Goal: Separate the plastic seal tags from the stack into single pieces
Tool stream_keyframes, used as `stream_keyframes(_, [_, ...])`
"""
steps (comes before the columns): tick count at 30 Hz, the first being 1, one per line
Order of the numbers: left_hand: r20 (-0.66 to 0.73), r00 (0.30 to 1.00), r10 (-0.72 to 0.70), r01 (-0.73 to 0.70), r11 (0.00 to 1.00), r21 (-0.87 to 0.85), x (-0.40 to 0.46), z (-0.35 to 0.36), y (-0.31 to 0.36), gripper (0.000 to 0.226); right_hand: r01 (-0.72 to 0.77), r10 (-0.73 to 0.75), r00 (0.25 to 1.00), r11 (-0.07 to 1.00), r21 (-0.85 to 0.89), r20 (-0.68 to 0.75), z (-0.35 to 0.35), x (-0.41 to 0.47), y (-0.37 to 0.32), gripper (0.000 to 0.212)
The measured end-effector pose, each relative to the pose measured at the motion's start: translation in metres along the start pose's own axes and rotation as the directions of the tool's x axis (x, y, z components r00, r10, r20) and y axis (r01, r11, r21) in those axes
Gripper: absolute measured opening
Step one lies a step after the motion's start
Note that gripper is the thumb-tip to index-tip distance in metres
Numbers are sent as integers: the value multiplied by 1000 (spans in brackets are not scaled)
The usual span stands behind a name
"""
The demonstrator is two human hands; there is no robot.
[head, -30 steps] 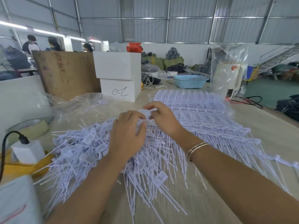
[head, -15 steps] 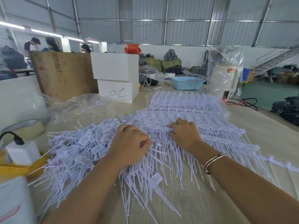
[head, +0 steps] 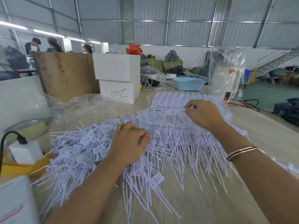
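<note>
A stack of joined white plastic seal tags (head: 171, 120) lies fanned out across the middle of the wooden table (head: 271, 136). To its left spreads a loose heap of single tags (head: 77, 151). My left hand (head: 129, 144) rests on the near edge of the stack with its fingers curled round a bunch of tags. My right hand (head: 202, 115) is farther back on the stack and pinches a strip of joined tags at its left end between thumb and fingers.
Two stacked white boxes (head: 118, 78) and a wooden board (head: 64, 73) stand at the back left, a blue basket (head: 188, 84) behind the stack. Clear plastic bags (head: 84, 107), a tape roll (head: 27, 128) and a plugged adapter (head: 24, 151) lie left. Cables (head: 247, 102) run at right.
My right hand has moved away from me and to the right, up onto the far rows of the stack, and now pinches a strip there. My left hand has stayed in place.
</note>
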State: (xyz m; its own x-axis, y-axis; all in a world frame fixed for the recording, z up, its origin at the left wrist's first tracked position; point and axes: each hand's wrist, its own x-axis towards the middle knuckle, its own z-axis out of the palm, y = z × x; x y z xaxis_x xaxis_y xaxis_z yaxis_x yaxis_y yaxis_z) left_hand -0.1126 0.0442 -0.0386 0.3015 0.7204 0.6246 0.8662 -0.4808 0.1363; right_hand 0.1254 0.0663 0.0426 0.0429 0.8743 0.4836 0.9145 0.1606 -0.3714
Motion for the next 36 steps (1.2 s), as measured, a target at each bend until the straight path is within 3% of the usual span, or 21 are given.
stream_keyframes(7, [-1,998,-65,65,997,-40,2,-2,2,59,105,-136,982,970,-219,-133,-31,-1,-15,19])
stream_keyframes(11, [19,996,-89,90,993,-82,3,-4,3,48,125,-168,978,948,-292,-126,-35,-1,-18,12])
stream_keyframes(18, [237,968,77,-80,997,1,0,-1,7,37,98,-99,995,968,-230,4,1,-11,-24,32])
stream_keyframes(20, [237,969,67,-73,997,18,0,-1,6,37,70,-86,995,962,-265,-49,0,-6,-24,36])
stream_keyframes(23, [202,977,67,-69,998,0,0,-1,5,49,11,-39,979,990,-139,-202,-18,1,-21,30])
stream_keyframes(27, [181,983,35,-35,999,-6,0,-1,3,67,-13,0,969,999,-52,-249,-38,2,-17,19])
stream_keyframes(30, [159,987,11,4,996,-91,1,-3,7,62,8,10,960,998,64,-281,-54,2,-12,23])
stream_keyframes(33, [97,986,-136,165,877,-451,4,-9,9,41,98,-60,976,979,178,-207,-68,-5,-12,24])
stream_keyframes(36, [142,955,-259,272,585,-764,6,-16,8,30,195,-205,979,951,239,17,-61,-16,-26,24])
